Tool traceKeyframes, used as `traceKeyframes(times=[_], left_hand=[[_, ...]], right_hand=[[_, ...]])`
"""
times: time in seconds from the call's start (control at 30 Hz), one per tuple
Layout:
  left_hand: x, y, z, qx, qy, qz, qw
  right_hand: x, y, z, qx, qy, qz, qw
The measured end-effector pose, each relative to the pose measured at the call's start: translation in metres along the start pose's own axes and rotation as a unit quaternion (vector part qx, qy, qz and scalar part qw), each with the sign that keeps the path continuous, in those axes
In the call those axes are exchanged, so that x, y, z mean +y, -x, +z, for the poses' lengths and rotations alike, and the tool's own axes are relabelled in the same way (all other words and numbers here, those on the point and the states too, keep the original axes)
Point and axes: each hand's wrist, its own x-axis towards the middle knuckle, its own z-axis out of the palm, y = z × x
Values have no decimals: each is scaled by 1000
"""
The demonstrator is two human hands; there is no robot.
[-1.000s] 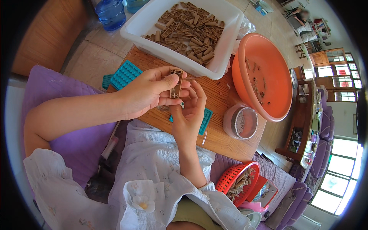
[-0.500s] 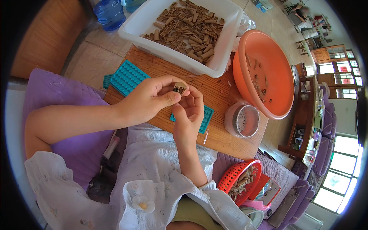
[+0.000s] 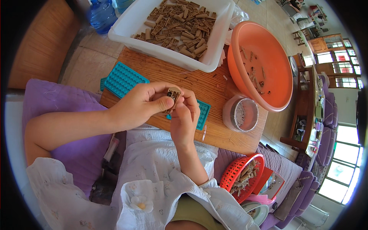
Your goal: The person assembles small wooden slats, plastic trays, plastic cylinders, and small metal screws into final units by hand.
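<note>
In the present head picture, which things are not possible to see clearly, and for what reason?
All in the head view:
Brown hollow piece: partly covered by the left hand and right hand.
Teal tray beneath: middle hidden by the right hand.
White tub: far end cut off by the top edge.
Bits in the orange basin: too small to identify.

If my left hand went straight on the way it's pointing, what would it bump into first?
Most likely the right hand, close beside the brown piece that the left hand holds; whether the two hands already touch is hard to tell.
</note>
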Motion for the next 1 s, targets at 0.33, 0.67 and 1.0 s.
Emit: traceKeyframes(times=[0.33,0.67,1.0], left_hand=[[3,0,-5,1,39,-71,997],[6,-1,3,18,92,-165,982],[5,-1,-3,13,135,-201,970]], right_hand=[[-11,0,-1,-33,43,43,998],[5,-8,-126,100,604,-70,787],[28,-6,-119,86,690,-103,711]])
